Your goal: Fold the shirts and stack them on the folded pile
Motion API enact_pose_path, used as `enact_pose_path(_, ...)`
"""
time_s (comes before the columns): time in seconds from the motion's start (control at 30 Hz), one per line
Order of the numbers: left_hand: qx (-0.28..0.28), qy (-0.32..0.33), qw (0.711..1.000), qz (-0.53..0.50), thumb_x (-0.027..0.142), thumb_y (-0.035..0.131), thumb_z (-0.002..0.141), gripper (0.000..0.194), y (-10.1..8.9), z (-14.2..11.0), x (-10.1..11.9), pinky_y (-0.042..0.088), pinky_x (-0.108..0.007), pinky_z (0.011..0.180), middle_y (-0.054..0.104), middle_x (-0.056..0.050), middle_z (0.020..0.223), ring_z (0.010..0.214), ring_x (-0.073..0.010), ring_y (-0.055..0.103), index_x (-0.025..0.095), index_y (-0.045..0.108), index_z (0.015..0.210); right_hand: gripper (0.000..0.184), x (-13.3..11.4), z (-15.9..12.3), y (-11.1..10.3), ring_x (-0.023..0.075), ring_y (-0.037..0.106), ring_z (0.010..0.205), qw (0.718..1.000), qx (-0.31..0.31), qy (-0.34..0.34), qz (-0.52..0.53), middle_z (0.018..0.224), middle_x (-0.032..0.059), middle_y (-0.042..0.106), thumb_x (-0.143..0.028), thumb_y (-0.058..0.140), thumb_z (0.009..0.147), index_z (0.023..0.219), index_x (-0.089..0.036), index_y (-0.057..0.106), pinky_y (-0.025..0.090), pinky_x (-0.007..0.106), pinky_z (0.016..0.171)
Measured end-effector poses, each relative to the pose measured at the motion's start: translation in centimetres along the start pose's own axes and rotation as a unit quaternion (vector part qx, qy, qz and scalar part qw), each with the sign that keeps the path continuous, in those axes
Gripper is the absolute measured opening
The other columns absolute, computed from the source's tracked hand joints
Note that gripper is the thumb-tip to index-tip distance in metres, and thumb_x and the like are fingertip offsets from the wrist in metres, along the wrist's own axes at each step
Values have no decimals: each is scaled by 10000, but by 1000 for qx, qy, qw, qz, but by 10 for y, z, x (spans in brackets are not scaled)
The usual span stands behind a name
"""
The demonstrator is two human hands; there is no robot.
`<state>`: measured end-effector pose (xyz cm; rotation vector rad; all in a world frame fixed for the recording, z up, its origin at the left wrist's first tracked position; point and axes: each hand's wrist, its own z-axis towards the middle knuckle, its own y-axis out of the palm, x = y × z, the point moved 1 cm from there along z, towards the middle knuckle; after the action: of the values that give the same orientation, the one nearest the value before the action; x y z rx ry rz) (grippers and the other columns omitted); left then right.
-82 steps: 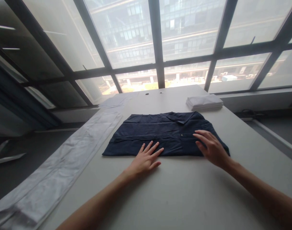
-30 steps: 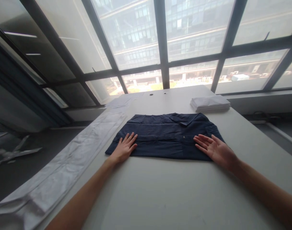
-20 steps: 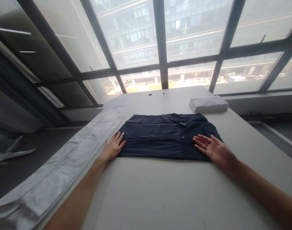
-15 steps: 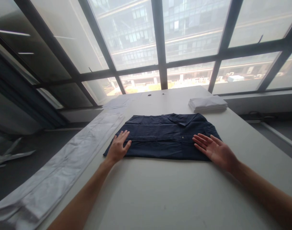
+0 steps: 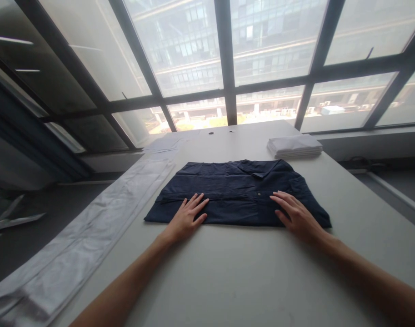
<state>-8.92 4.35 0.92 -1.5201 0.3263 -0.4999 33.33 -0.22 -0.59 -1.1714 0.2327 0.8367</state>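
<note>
**Two flat hands on a folded shirt**

The navy button-up shirt (image 5: 237, 193) lies folded in the middle of the white table (image 5: 248, 281). The left hand (image 5: 188, 218) rests spread on its 7 o'clock edge. The right hand (image 5: 296, 217) rests spread at 5 o'clock. A stack of white cloths (image 5: 294, 146) sits at 1 o'clock.

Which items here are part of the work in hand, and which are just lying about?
In hand:
- navy shirt, folded flat on the table
- left hand, flat on the shirt's near edge
- right hand, flat on the shirt's right part

Lying about:
- stack of white folded cloth, far right
- clear plastic bags, along the table's left edge
</note>
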Motion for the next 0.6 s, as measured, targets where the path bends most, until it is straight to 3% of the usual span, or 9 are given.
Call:
enact_pose_path(0.07, -9, -10, 1000, 12, 592, 320, 1028, 586, -1, -2, -5, 114, -611, 1211, 155, 8, 1674, 1546, -298, 119, 399, 255, 1577, 529, 3, 0, 7, 300, 289, 1500, 996, -45, -13, -71, 1599, 44, 390, -419, 516, 966, 1484, -317, 478, 214, 576, 1228)
enact_pose_path(0.17, -26, -61, 997, 27, 645, 311, 1007, 631, -4, -10, -28, 91, -666, 1187, 87, 18, 1681, 1545, -338, 58, 420, 191, 1584, 554, 11, -2, 13, 289, 207, 1528, 987, -76, -23, -138, 1644, 48, 282, -459, 454, 997, 1532, -321, 406, 169, 583, 1228)
enact_pose_path(0.3, -34, -164, 985, 40, 652, 274, 1004, 667, -12, -20, -74, 140, -675, 1170, 72, -26, 1682, 1540, -367, 45, 363, 183, 1598, 557, 16, -2, 15, 275, 191, 1530, 981, -84, -33, -171, 1646, 55, 255, -469, 411, 1016, 1549, -310, 378, 178, 569, 1227)
enact_pose_path(0.4, -31, -195, 979, 46, 635, 276, 1003, 668, -13, -22, -96, 197, -652, 1165, 140, -60, 1675, 1535, -371, 104, 324, 249, 1594, 557, 15, -2, 14, 267, 197, 1528, 980, -85, -34, -175, 1645, 50, 249, -476, 407, 1019, 1553, -324, 366, 185, 556, 1228)
enact_pose_path(0.6, 28, -188, 980, 57, 596, 271, 1010, 630, -16, -17, -92, 206, -677, 1156, 290, -59, 1640, 1519, -362, 207, 298, 375, 1555, 560, 15, -1, 14, 266, 204, 1524, 978, -93, -29, -182, 1645, 58, 244, -483, 400, 1021, 1557, -326, 357, 201, 556, 1224)
